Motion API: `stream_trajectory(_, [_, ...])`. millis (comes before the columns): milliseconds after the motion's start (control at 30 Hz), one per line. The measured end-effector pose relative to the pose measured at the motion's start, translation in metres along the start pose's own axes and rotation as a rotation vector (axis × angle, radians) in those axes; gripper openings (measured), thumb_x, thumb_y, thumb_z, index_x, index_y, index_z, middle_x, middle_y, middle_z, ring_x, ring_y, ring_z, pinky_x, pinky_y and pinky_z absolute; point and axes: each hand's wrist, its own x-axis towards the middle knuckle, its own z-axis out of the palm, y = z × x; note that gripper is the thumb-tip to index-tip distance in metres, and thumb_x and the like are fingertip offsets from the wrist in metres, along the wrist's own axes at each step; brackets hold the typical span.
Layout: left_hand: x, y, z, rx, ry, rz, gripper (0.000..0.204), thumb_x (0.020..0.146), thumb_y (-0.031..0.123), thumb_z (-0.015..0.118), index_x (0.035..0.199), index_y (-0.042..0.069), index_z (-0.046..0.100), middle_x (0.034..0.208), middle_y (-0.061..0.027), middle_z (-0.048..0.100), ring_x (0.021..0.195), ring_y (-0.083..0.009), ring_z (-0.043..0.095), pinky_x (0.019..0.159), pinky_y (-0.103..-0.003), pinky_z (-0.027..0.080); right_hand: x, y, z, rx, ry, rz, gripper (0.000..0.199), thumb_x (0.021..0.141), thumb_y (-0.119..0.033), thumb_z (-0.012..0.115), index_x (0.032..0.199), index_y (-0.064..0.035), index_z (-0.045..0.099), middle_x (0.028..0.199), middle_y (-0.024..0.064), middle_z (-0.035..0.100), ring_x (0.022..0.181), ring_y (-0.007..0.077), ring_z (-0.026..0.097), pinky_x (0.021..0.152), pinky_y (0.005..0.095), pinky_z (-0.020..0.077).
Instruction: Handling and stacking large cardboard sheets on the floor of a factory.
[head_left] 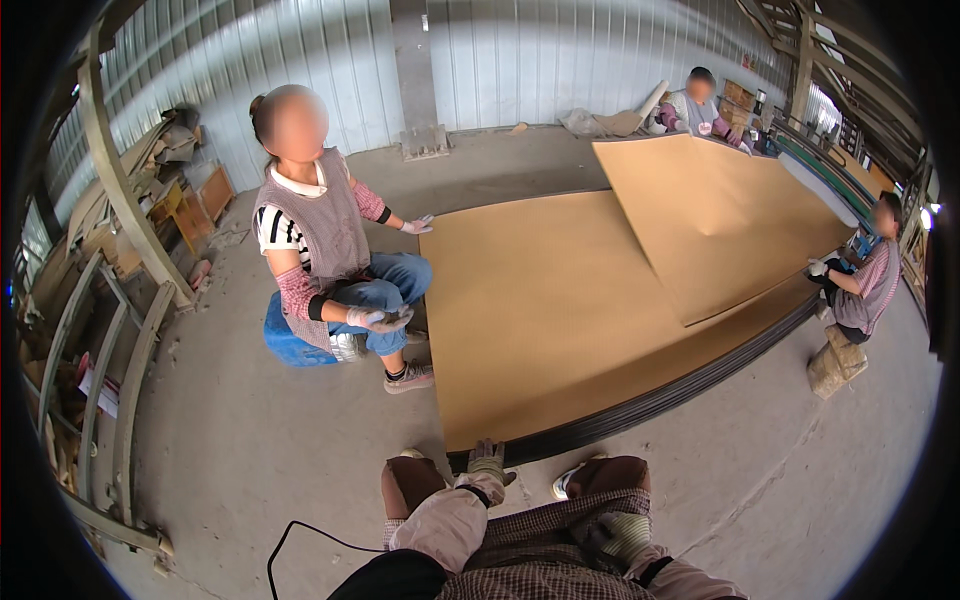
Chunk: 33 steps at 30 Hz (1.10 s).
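Observation:
A stack of large sheets with brown tops [540,320] and dark edges stretches away in front of me. My gloved left hand [488,460] lies at the near left corner of the stack, fingers stretched over its edge and the thumb apart. My gloved right hand [625,535] rests against my lap, away from the stack; its fingers are mostly hidden. Another brown sheet [730,220] lies askew over the far right part, with a dent in its surface and its near edge raised.
A person in a grey vest sits on a blue seat [285,335] at the left, one gloved hand on the stack's edge. Two more people are at the far end, one on a block-like stool [837,363]. A metal frame [110,370] and scrap boards stand farther left.

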Motion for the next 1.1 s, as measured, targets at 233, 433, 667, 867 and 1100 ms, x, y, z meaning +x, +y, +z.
stream_trajectory(233, [-0.005, -0.001, -0.005, 0.004, -0.002, 0.006, 0.099, 0.076, 0.060, 0.061, 0.150, 0.016, 0.011, 0.156, -0.0169, 0.006, 0.144, -0.0350, 0.003, 0.115, -0.046, 0.007, 0.000, -0.002, 0.001, 0.012, 0.013, -0.014, 0.024, 0.071, -0.031, 0.064, 0.071, -0.0071, 0.063, 0.065, 0.0158, 0.061, 0.062, 0.0355, 0.061, 0.057, 0.0429, 0.0488])
stream_trajectory(433, [-0.009, -0.002, -0.010, -0.009, 0.004, 0.003, 0.099, 0.076, 0.058, 0.063, 0.150, 0.016, 0.012, 0.155, -0.0180, 0.007, 0.143, -0.0355, 0.006, 0.115, -0.046, 0.009, -0.001, 0.000, 0.002, 0.033, -0.016, -0.015, 0.024, 0.071, -0.031, 0.064, 0.070, -0.0076, 0.063, 0.065, 0.0156, 0.061, 0.061, 0.0357, 0.060, 0.056, 0.0433, 0.0487])
stream_trajectory(667, [-0.008, -0.010, 0.004, -0.014, 0.271, 0.073, 0.088, 0.075, 0.052, 0.065, 0.143, 0.012, 0.026, 0.144, -0.0211, 0.025, 0.133, -0.0385, 0.024, 0.106, -0.050, 0.023, -0.005, 0.012, 0.023, 0.113, 0.033, 0.028, 0.024, 0.071, -0.032, 0.064, 0.070, -0.0078, 0.062, 0.064, 0.0153, 0.060, 0.061, 0.0356, 0.060, 0.056, 0.0439, 0.0485])
stream_trajectory(867, [-0.023, -0.021, 0.006, -0.077, 0.044, 0.055, 0.086, 0.074, 0.051, 0.066, 0.142, 0.013, 0.029, 0.142, -0.0223, 0.030, 0.131, -0.0399, 0.030, 0.105, -0.051, 0.027, -0.004, 0.011, 0.018, -0.045, -0.147, 0.055, 0.029, 0.075, -0.034, 0.062, 0.082, -0.0055, 0.063, 0.079, 0.0147, 0.065, 0.074, 0.0342, 0.063, 0.068, 0.0425, 0.0520])
stream_trajectory(1100, [-0.024, -0.021, -0.007, -0.091, -0.036, 0.050, 0.094, 0.074, 0.054, 0.066, 0.145, 0.017, 0.017, 0.147, -0.0208, 0.019, 0.136, -0.0389, 0.019, 0.109, -0.050, 0.021, 0.001, 0.006, 0.021, -0.054, -0.138, 0.032, 0.033, 0.075, -0.039, 0.061, 0.078, -0.0055, 0.062, 0.074, 0.0153, 0.065, 0.069, 0.0356, 0.063, 0.063, 0.0451, 0.0506])
